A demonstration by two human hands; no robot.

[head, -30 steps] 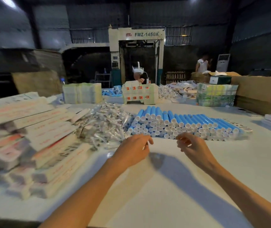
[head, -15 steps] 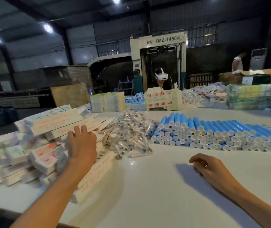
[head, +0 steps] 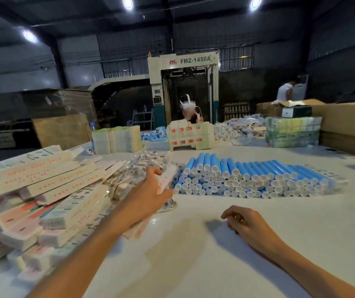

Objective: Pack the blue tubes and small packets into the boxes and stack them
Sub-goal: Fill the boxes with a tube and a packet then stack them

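You're holding your left hand (head: 148, 190) out over the worktop (head: 193, 254), its fingers gripping one flat box (head: 166, 179), your right hand (head: 245, 224) is resting on the worktop, fingers loosely curled and holding nothing, tubes (head: 247, 175) lying in one pile beyond, too many to count, packets (head: 148, 157) heaped between them and the boxes (head: 43, 186) on your left.

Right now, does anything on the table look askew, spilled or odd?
The boxes at left lie in a slumped heap, tilted at mixed angles, not stacked. The packets sprawl in a loose pile beside them. The tubes lie in neat rows. The left hand grips one box. No damage shows.
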